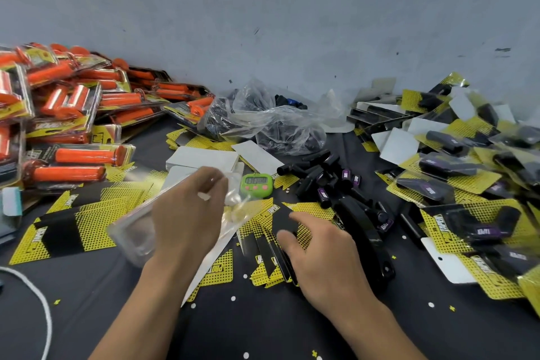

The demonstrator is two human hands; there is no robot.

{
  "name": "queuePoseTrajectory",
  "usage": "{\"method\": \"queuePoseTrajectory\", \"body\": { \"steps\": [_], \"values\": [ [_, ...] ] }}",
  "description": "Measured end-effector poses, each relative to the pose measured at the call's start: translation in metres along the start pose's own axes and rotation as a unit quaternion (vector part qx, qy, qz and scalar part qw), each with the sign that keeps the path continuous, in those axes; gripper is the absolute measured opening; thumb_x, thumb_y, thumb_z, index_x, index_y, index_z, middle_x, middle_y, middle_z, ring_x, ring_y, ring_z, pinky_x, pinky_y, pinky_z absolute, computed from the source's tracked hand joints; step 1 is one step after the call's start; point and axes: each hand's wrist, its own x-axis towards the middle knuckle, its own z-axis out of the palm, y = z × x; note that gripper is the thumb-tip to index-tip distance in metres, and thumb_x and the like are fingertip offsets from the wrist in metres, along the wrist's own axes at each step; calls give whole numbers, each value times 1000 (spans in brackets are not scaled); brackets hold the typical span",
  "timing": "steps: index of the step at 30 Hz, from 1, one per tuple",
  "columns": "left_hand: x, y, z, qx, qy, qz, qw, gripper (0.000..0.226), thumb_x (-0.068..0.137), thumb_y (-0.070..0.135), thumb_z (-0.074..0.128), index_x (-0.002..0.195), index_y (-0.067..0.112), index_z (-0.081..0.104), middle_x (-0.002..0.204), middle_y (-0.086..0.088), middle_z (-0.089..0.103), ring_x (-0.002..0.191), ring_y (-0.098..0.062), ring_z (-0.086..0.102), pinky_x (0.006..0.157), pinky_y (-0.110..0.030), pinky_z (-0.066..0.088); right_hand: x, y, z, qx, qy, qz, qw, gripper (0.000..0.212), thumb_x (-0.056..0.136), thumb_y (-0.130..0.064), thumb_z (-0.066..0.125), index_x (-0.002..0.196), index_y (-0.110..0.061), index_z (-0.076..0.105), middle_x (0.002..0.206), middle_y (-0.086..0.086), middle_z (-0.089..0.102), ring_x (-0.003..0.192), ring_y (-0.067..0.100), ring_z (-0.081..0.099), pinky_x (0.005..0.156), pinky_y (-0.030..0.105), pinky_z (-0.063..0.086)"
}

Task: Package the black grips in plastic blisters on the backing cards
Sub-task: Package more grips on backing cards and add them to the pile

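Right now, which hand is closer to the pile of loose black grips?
Right. The right hand is over the backing cards just beside the pile of loose black grips; the left hand, holding a clear blister, is farther left.

Surface: black-covered table (233, 330). Directly on it: yellow-and-black backing cards (73, 228) spread front-centre; loose black grips (321, 181) right of centre; green timer (257, 185) mid-table; white card stack (201, 159) behind it; clear bag (263, 123) by the wall; white cord (41, 301) front left.
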Motion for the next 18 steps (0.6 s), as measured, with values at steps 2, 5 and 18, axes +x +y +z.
{"method": "queuePoseTrajectory", "body": {
  "steps": [2, 5, 18],
  "values": [
    [-5, 11, -1, -84, -71, 53, 993, 15, 85, 50, 66, 99, 55, 65, 84, 37, 68, 78, 5, 64, 69, -15, 47, -1, -3, -1, 126, 48, 5, 991, 61, 91, -62, 64, 146, -39, 52, 117, -21, 70, 102, 2, 67, 91, 18, 50],
    [-5, 15, 2, -154, -142, 59, 976, 27, 81, 48, 76, 89, 72, 67, 85, 40, 70, 79, 4, 69, 73, -22, 54, -1, -9, -8, 257, 57, 11, 965, 36, 91, -57, 59, 124, -44, 58, 84, -11, 77, 65, 8, 69, 60, 15, 48],
    [-2, 30, 6, -674, -328, -219, 625, 75, 77, 42, 81, 145, 16, 60, 147, -12, 60, 132, -27, 58, 98, -45, 51, 6, -23, -23, 569, 137, 168, 794, 15, 106, 4, 40, 104, -8, 49, 72, 18, 73, 57, 31, 71, 50, 32, 58]
  ]
}}
